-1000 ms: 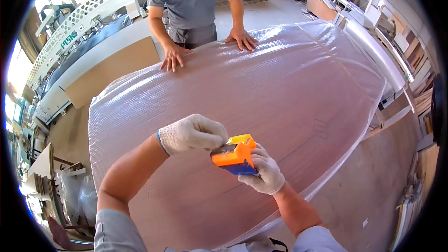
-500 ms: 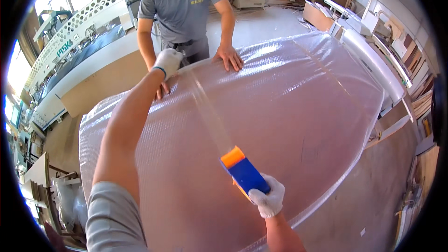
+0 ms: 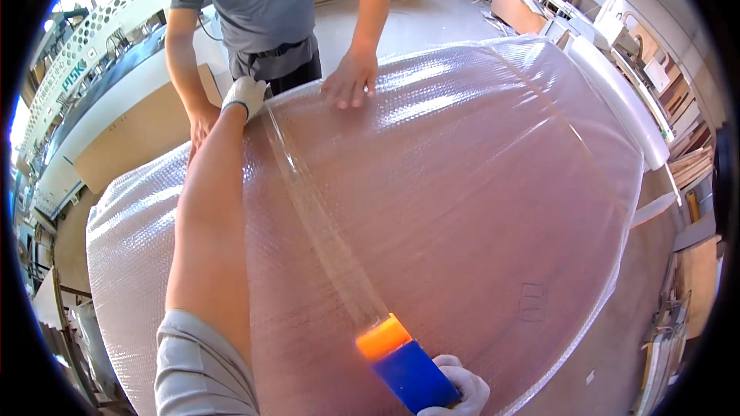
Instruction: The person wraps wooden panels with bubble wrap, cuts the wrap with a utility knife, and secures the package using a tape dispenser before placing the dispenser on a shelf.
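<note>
A large flat panel wrapped in clear bubble wrap (image 3: 462, 208) lies in front of me. My right hand (image 3: 466, 387), in a white glove, grips a blue tape dispenser (image 3: 416, 374) with an orange front, low over the near part of the wrap. From the dispenser a strip of clear packing tape (image 3: 327, 235) stretches to the far edge. There my gloved left hand (image 3: 247, 95) is closed at the wrap's edge beside the tape's far end; what its fingers hold is hidden. A co-worker's left hand (image 3: 351, 81) rests on the wrap to the right of it.
The co-worker (image 3: 262, 8) stands across the panel, the other hand (image 3: 203, 125) at the wrap's edge, left of my arm. An older tape strip (image 3: 539, 92) crosses the wrap at right. A bubble wrap roll (image 3: 617, 100) lies beyond; a long white machine (image 3: 100, 38) stands at left.
My right hand has drawn the dispenser nearer to me, so the tape strip is longer. My left hand stays at the far edge. The view has shifted, and the co-worker leans closer.
</note>
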### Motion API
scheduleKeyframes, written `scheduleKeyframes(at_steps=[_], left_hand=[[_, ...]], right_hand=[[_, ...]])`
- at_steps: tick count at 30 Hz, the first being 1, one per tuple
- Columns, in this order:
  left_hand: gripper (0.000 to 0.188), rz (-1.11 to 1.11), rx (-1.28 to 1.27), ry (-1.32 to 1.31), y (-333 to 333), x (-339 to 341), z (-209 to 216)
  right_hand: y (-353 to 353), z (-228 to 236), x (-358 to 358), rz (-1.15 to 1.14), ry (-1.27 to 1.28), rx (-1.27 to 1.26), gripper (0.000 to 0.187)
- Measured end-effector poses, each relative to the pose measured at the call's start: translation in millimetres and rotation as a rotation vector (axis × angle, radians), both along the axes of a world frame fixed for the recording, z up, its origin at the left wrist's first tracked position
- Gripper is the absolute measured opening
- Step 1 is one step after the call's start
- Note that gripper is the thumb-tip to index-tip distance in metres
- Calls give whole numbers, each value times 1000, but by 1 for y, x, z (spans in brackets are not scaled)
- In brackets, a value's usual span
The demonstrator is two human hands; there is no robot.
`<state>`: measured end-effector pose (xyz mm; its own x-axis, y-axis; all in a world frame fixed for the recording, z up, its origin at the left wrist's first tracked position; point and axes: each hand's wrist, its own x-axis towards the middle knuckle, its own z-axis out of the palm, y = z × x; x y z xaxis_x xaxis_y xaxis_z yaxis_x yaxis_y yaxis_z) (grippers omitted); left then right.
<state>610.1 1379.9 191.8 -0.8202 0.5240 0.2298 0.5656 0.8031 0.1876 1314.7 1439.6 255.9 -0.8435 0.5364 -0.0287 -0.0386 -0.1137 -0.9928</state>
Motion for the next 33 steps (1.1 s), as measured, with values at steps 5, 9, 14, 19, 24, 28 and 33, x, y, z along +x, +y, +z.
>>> scheduleKeyframes(at_steps=[5, 9, 14, 19, 24, 28, 33], left_hand=[[40, -75, -313, 54, -16, -8, 6], [52, 160, -110, -189, -6, 6, 11], [95, 502, 3, -111, 6, 17, 1], [46, 129, 77, -42, -4, 47, 14], [42, 32, -353, -24, 7, 74, 28], [37, 19, -269, 57, -8, 165, 47], [33, -303, 21, 82, -90, 330, -2]], right_hand=[[-2, -4, -2, 14, 7, 102, 53], [-2, 1, -1, 11, 11, 164, 48], [-3, -1, 5, 13, -57, 167, 44], [-8, 11, -4, -35, -113, 141, 42], [-14, 17, -4, -96, -223, 41, 45], [-18, -15, 15, -208, -250, -11, 38], [-24, 15, 14, -122, -204, -69, 42]])
